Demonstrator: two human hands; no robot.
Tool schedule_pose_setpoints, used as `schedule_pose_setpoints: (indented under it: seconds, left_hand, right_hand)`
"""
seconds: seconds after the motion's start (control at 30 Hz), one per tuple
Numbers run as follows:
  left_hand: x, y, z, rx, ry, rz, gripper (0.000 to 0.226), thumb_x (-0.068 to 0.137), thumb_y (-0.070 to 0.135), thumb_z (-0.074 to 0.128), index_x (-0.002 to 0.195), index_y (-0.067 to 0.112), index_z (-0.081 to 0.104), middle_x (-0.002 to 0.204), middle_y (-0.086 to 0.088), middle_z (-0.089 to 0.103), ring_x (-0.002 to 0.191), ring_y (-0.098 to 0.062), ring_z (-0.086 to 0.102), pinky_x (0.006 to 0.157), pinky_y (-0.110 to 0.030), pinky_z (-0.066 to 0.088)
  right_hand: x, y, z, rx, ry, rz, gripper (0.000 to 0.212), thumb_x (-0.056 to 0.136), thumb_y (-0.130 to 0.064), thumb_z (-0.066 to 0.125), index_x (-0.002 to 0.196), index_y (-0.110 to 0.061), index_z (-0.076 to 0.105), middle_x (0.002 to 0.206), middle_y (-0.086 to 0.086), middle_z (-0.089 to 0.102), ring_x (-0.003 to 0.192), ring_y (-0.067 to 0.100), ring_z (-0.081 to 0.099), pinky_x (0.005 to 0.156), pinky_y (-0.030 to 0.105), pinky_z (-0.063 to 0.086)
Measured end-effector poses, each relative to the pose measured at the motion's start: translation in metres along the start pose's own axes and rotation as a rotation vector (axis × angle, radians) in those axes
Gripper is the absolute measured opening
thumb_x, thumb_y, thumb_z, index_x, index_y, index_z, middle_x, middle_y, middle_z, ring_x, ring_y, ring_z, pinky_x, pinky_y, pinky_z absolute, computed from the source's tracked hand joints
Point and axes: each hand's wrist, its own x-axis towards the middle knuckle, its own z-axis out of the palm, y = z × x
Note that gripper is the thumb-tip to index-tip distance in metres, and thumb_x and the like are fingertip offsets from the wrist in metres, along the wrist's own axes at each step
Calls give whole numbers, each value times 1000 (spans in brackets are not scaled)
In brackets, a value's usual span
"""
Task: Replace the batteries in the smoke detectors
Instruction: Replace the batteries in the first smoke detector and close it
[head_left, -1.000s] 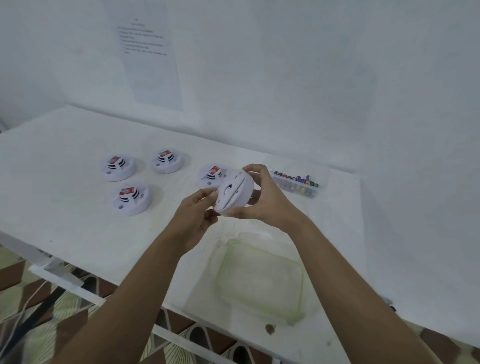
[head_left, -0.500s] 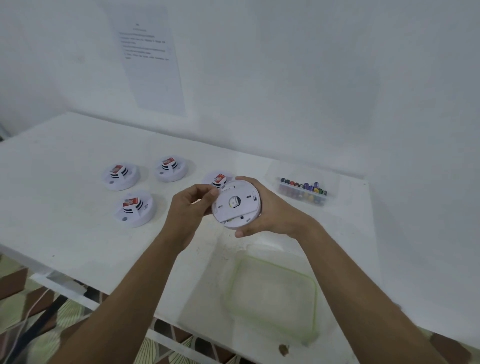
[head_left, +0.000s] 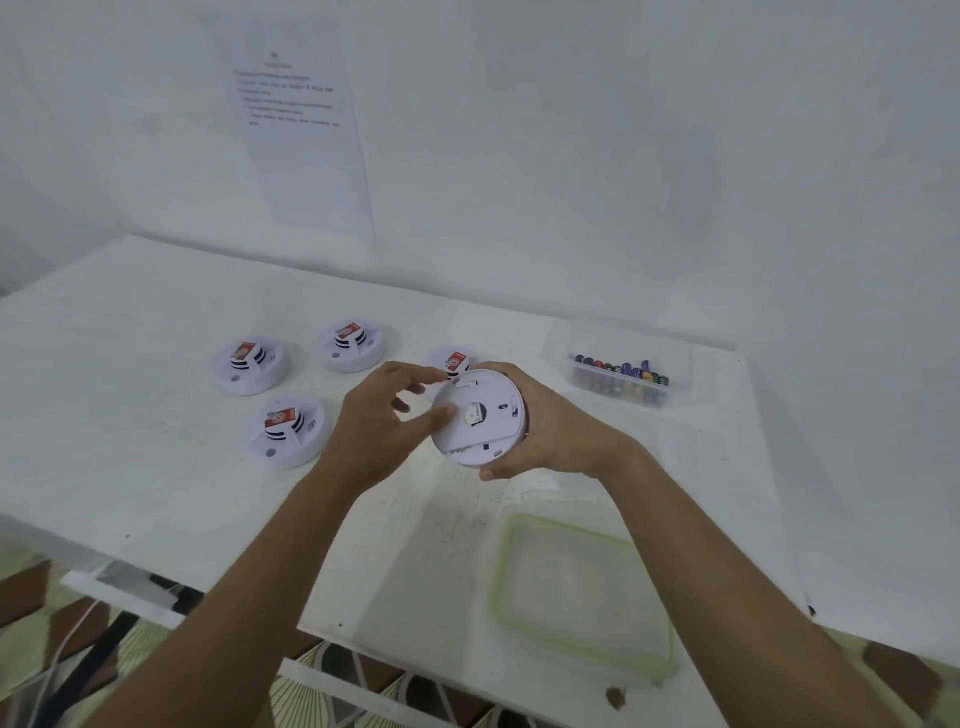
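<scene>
A round white smoke detector (head_left: 480, 418) is held above the white table (head_left: 130, 467), its flat back side turned up toward me. My right hand (head_left: 550, 426) grips it from the right and underneath. My left hand (head_left: 384, 421) is at its left rim, thumb pressed on the back plate, fingers spread. Several more smoke detectors with red-labelled tops rest on the table: one (head_left: 251, 359) at far left, one (head_left: 352, 346) behind, one (head_left: 287, 430) nearest, and one (head_left: 452, 362) partly hidden behind my hands. A clear box of batteries (head_left: 623, 376) stands at the right.
A clear tray with a green rim (head_left: 582, 587) lies on the table near its front edge, below my right forearm. A printed sheet (head_left: 301, 124) hangs on the white wall. The table's front edge runs across the lower left, with patterned floor beneath.
The detector has been turned from edge-on to back side up and lowered slightly. My left thumb has moved onto its back plate and the left fingers have spread.
</scene>
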Motion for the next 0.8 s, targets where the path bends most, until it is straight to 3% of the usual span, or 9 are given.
schedule_pose_setpoints:
  seconds: [0.07,0.23,0.33,0.47,0.63,0.8]
  left_hand:
    - [-2,1,-4,105,-51,159,43,74,44,79,113,30,69,107,17,61,95,4,55,72,-8,44]
    - [-3,3,-11,146,-193,275,68,63,54,83,121,23,68,113,15,61,95,11,53,75,-5,41]
    - [-1,6,-13,135,-219,274,70,63,47,87,124,19,66,110,18,60,92,15,52,74,-4,41]
    - [0,5,-13,127,-270,275,69,61,58,77,117,19,68,103,18,60,92,10,55,74,-6,42]
    - [-1,1,-13,136,-287,269,65,59,58,76,109,19,66,97,20,60,91,3,56,77,-13,44]
    - [0,1,-16,133,-310,240,61,55,58,75,103,22,63,93,23,58,88,5,55,70,-9,41]
  right_hand:
    - [0,-2,1,-9,-2,14,97,64,9,88,142,-28,43,132,-6,55,121,11,57,77,37,62]
    - [-3,-6,4,-30,1,60,93,65,8,88,140,-26,44,127,-5,58,117,10,60,79,36,61]
    - [-5,-7,5,-57,6,71,93,65,6,89,140,-25,44,128,-5,58,117,11,60,77,30,60]
    - [-6,-7,7,-97,3,78,92,63,3,90,138,-25,46,127,-4,59,115,14,61,72,23,57]
    - [-5,-5,14,-129,28,86,92,61,2,92,137,-26,48,126,-4,61,113,12,62,74,26,58]
    - [-4,-5,20,-146,47,96,92,60,-3,93,137,-27,48,124,-5,62,112,12,63,74,25,57]
